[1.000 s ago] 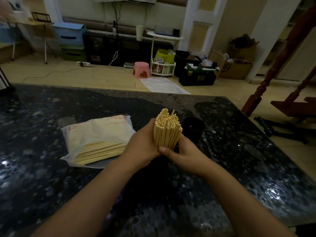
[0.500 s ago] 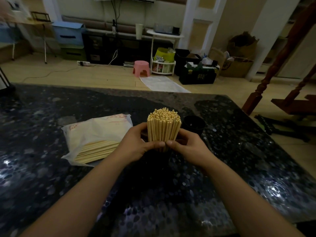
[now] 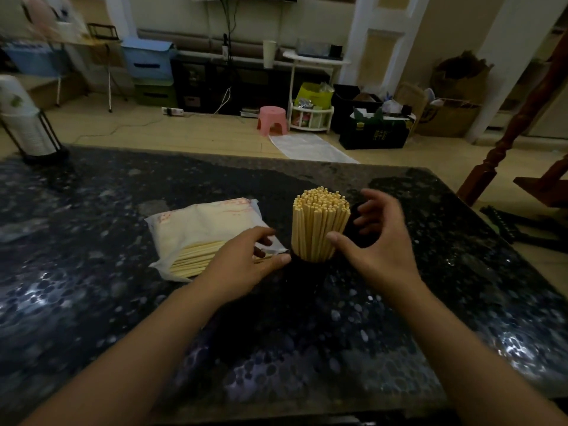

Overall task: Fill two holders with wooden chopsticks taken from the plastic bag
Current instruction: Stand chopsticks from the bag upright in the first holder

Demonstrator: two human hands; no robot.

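Observation:
A tight bundle of wooden chopsticks (image 3: pixel 319 222) stands upright in a dark holder (image 3: pixel 307 272) at the middle of the black speckled table (image 3: pixel 92 302). My right hand (image 3: pixel 378 241) hovers just right of the bundle with its fingers spread and relaxed, holding nothing. Behind it a second dark holder (image 3: pixel 356 229) is mostly hidden. My left hand (image 3: pixel 246 262) lies flat over the open end of the white plastic bag (image 3: pixel 199 226), where more chopsticks (image 3: pixel 196 256) lie flat; its thumb points toward the holder.
A stand holding stacked paper cups (image 3: pixel 27 124) sits at the table's far left corner. Beyond the table's far edge are a pink stool (image 3: pixel 272 119), boxes and a wooden stair post (image 3: pixel 507 130) on the right.
Both hands have let go of the chopstick bundle, which now stands alone in the holder. My left hand moved left onto the bag; my right hand opened and drew to the right.

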